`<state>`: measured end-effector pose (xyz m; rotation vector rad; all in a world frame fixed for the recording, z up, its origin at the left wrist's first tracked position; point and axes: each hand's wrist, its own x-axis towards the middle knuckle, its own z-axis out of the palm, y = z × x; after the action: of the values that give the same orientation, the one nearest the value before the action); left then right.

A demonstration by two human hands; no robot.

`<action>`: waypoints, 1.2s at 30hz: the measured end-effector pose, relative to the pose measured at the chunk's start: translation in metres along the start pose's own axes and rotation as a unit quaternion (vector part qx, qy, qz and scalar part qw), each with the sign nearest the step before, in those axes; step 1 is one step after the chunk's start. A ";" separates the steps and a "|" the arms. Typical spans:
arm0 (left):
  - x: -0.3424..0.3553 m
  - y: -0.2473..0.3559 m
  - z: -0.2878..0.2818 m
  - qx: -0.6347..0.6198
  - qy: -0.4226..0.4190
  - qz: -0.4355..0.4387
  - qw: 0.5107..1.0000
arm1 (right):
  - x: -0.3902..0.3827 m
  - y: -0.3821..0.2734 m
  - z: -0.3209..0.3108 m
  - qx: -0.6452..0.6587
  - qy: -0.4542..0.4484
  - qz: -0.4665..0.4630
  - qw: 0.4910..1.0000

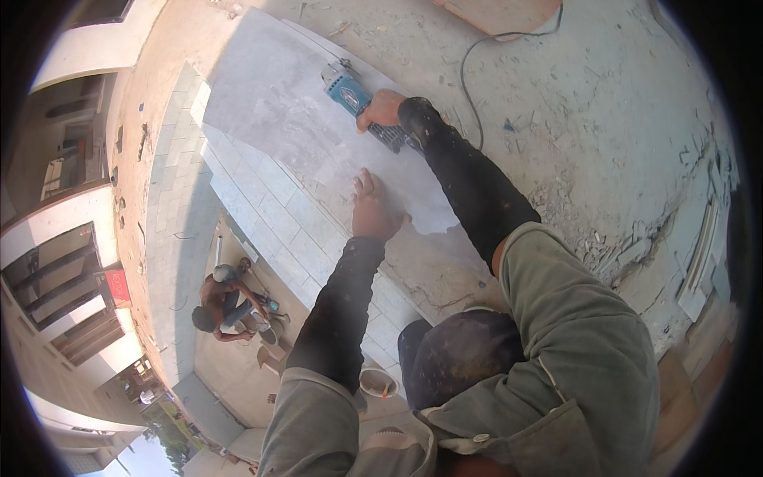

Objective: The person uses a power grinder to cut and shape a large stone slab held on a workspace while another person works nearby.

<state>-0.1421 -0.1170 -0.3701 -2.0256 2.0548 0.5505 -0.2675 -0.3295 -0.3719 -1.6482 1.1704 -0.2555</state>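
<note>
A teal power cutter [346, 91] lies along the upper edge of a large pale grey slab [270, 87]. My right hand [384, 109] is closed around the tool's body. Below it, my left hand [373, 207] rests on the lower part of the slab with its fingers out and slightly bent, holding nothing. Both my forearms are in dark sleeves. The slab's surface looks dusty.
A black cord [469, 91] crosses the dusty concrete [572, 111] on the right, near broken scraps [636, 246]. Light paving tiles [262, 199] run left of the slab. A crouching co-worker [222, 302] is in a lower area at left. A bucket [377, 381] stands below me.
</note>
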 end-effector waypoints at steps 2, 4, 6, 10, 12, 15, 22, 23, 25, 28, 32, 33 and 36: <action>0.000 0.001 0.001 -0.005 0.004 0.003 1.000 | 0.001 0.001 -0.001 0.000 0.000 0.009 1.000; 0.000 0.002 0.001 -0.011 -0.002 -0.003 1.000 | 0.003 0.000 -0.001 0.007 -0.004 0.025 1.000; -0.001 0.002 0.000 -0.020 -0.008 -0.012 1.000 | 0.005 0.001 0.000 0.013 -0.014 0.028 0.999; -0.001 0.008 -0.010 -0.032 -0.023 -0.030 0.999 | 0.011 -0.003 0.000 0.009 -0.008 0.043 0.999; 0.000 0.011 -0.015 -0.035 -0.027 -0.034 0.998 | 0.014 -0.002 -0.001 0.005 0.000 0.042 0.999; -0.001 0.010 -0.016 -0.033 -0.023 -0.037 0.999 | 0.018 -0.007 -0.003 0.007 -0.013 0.043 0.999; -0.001 0.007 -0.014 -0.039 -0.027 -0.029 0.998 | 0.023 -0.007 -0.003 0.024 -0.002 0.042 0.999; -0.001 0.006 -0.013 -0.040 -0.028 -0.029 0.998 | 0.023 -0.006 -0.003 0.019 -0.005 0.044 0.999; 0.000 0.006 -0.013 -0.037 -0.029 -0.032 0.998 | 0.023 -0.006 -0.003 0.009 -0.012 0.047 0.999; -0.001 0.005 -0.012 -0.030 -0.016 -0.018 0.999 | 0.024 -0.006 -0.004 -0.007 -0.016 0.034 0.999; -0.001 0.002 -0.012 -0.023 -0.006 -0.005 1.000 | 0.025 -0.007 -0.003 0.000 -0.015 0.037 0.999; -0.001 0.001 -0.012 -0.018 -0.018 -0.015 1.000 | 0.024 -0.007 -0.003 0.001 -0.015 0.033 0.999; 0.003 0.009 -0.020 -0.010 -0.043 -0.030 0.999 | 0.025 0.000 -0.004 -0.006 -0.009 0.011 1.000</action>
<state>-0.1490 -0.1283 -0.3521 -2.0298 1.9410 0.6366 -0.2575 -0.3516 -0.3798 -1.6447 1.1776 -0.2190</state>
